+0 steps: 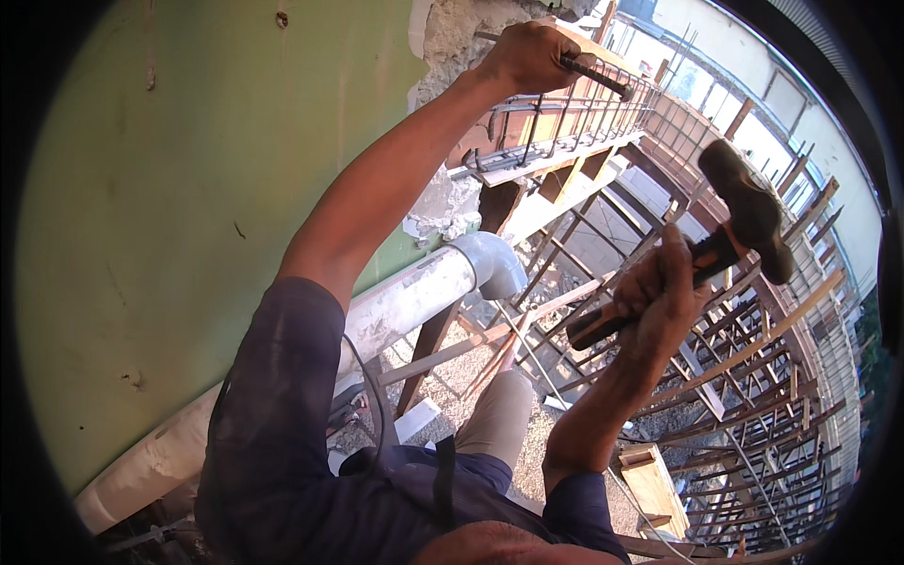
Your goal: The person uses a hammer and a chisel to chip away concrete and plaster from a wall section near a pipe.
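Observation:
My left hand is raised at the top, fingers wrapped around a metal chisel. The chisel's thin end lies by the broken concrete edge of the green wall; whether its tip touches is hard to make out. Its thick struck end sticks out to the right of my fist. Lower and to the right, my right hand grips the dark handle of a hammer. The hammer's head points up and right, apart from the chisel.
A rebar cage in a wooden form runs off behind my left hand. Below it, a pipe with a grey elbow follows the wall. Wooden scaffolding fills the right side, and gravel ground lies far below.

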`<action>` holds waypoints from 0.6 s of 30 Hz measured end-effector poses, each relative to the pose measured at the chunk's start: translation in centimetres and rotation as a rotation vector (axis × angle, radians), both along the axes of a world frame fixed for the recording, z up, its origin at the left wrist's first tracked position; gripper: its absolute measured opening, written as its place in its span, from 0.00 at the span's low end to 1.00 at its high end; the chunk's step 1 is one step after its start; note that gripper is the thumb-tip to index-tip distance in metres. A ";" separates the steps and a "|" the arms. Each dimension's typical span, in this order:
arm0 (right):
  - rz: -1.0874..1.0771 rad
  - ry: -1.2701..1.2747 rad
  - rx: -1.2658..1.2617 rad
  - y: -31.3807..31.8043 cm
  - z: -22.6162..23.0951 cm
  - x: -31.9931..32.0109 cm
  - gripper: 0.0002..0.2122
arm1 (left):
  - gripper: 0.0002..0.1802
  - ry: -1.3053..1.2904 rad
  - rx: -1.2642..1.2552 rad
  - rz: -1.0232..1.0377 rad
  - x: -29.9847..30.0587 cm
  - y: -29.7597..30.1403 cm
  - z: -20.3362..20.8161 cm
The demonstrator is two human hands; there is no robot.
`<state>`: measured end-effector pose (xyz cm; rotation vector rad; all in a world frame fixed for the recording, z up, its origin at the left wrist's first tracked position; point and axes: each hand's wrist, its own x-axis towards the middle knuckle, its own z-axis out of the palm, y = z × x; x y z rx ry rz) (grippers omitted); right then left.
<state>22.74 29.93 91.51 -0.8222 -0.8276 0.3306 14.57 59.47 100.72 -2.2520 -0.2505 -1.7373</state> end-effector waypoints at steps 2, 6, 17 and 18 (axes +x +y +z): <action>-0.043 -0.029 0.231 -4.0 2.0 2.0 0.21 | 0.22 -0.004 0.006 0.047 0.0 0.2 0.1; -0.301 -0.198 0.896 -9.7 7.7 5.5 0.20 | 0.20 0.090 -0.132 0.039 0.3 -0.6 0.7; 0.116 -0.005 -0.109 1.1 -1.0 -0.2 0.19 | 0.25 -0.018 -0.056 0.004 0.2 -0.4 0.3; 0.018 -0.040 -0.002 -0.3 0.1 0.1 0.20 | 0.25 -0.016 -0.064 0.002 -0.3 -0.3 0.5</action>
